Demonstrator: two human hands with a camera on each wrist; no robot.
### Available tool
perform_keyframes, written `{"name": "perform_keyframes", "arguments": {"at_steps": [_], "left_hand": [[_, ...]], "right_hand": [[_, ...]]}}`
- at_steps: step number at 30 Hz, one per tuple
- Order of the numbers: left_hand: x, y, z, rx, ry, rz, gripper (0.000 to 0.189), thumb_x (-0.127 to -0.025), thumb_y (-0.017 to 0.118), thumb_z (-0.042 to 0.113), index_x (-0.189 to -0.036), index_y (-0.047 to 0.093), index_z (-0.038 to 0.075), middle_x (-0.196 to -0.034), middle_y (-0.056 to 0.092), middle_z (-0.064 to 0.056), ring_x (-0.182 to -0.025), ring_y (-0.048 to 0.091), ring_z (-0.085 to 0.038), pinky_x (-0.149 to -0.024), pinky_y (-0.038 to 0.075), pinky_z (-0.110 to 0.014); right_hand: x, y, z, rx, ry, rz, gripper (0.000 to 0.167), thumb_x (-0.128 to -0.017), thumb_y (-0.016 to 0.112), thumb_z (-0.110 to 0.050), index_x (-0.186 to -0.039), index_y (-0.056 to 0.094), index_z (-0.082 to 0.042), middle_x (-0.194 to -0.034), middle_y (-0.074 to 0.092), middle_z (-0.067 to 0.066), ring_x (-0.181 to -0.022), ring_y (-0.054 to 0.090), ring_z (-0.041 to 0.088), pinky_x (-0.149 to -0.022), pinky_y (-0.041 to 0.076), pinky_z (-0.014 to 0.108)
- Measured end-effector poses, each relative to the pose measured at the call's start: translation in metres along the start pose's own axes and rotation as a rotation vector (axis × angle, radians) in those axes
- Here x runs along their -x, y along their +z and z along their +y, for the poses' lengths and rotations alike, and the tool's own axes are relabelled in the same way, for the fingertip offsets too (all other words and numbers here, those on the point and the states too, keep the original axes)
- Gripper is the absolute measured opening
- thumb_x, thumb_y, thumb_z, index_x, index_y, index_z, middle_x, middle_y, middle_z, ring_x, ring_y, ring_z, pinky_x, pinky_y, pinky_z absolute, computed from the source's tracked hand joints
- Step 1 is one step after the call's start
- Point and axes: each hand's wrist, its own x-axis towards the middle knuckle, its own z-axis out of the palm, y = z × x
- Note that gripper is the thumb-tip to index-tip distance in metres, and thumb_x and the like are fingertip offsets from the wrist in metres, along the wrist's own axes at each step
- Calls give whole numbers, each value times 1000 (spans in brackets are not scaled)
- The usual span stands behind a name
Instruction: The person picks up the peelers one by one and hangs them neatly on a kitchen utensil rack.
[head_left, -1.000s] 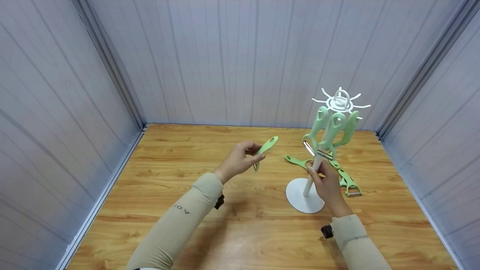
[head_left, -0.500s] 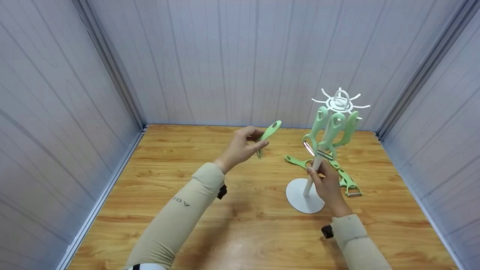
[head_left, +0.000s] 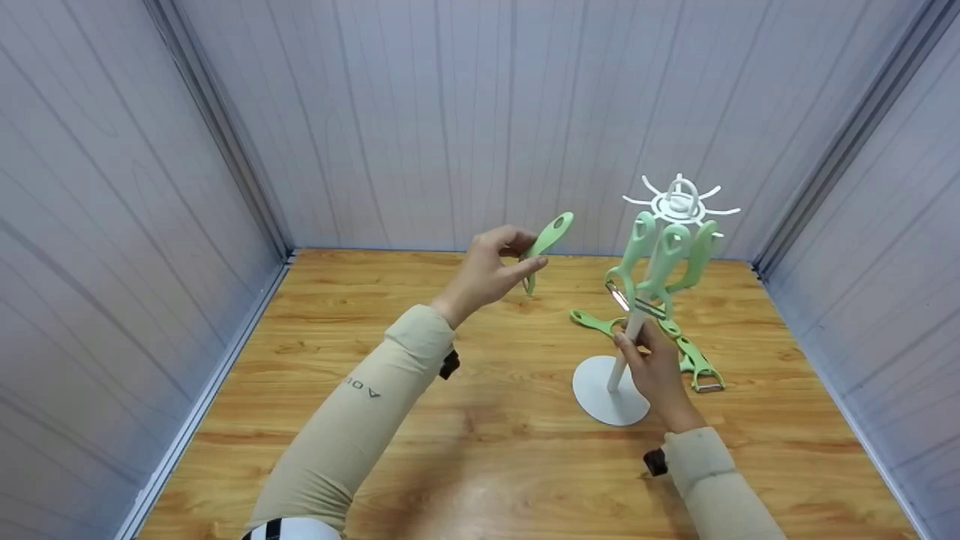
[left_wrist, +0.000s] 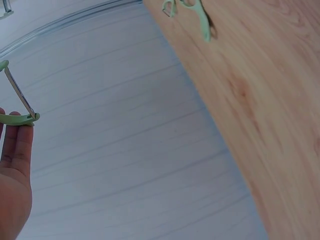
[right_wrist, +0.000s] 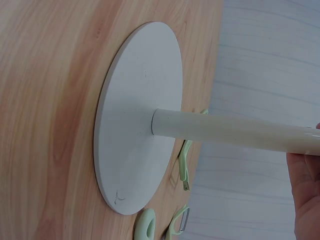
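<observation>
My left hand (head_left: 495,266) holds a green peeler (head_left: 553,232) in the air left of the rack, its handle with the oval hole pointing up and right. In the left wrist view the metal blade (left_wrist: 20,92) of that peeler shows beyond the fingers. My right hand (head_left: 658,371) grips the white post (right_wrist: 230,131) of the hook rack, below the hung peelers. Three green peelers, one in front (head_left: 664,262), hang by their handle holes from hooks on the near side of the rack's top ring (head_left: 679,208). Other hooks at the back and sides are bare.
The rack's round white base (head_left: 600,394) stands on the wooden table (head_left: 510,450). Several green peelers lie behind and right of the post, among them a left one (head_left: 592,322) and a right one (head_left: 697,364). Pale panel walls (head_left: 480,120) enclose the table's back and sides.
My left hand has risen and moved slightly right with the peeler, coming nearer the rack's height. My right hand stays on the post, and the hung peelers have not moved.
</observation>
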Motion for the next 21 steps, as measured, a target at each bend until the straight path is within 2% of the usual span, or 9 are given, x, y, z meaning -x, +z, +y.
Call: {"name": "perform_keyframes", "arguments": {"at_steps": [9,14,21], "left_hand": [[-14,-7,18,-3,61,4,27,-102,79,15,-124,74,0,-117,78,-14,-107,74,-24,-102,62,-34],[-20,-9,27,2,90,6,27,-101,80,15,-122,74,-1,-116,78,-15,-105,74,-24,-100,62,-31],[-24,-8,34,-12,100,12,29,-102,79,15,-125,74,-1,-117,78,-15,-106,74,-23,-102,62,-36]], "right_hand": [[3,-1,26,12,17,5,12,-100,68,13,-111,67,10,-95,73,28,-80,67,-5,-68,57,7],[3,-2,26,2,43,-12,10,-103,67,10,-113,66,8,-97,74,25,-83,67,-7,-70,59,9],[2,2,23,43,36,1,10,-100,66,15,-110,65,13,-93,73,29,-80,63,-9,-68,55,5]]}}
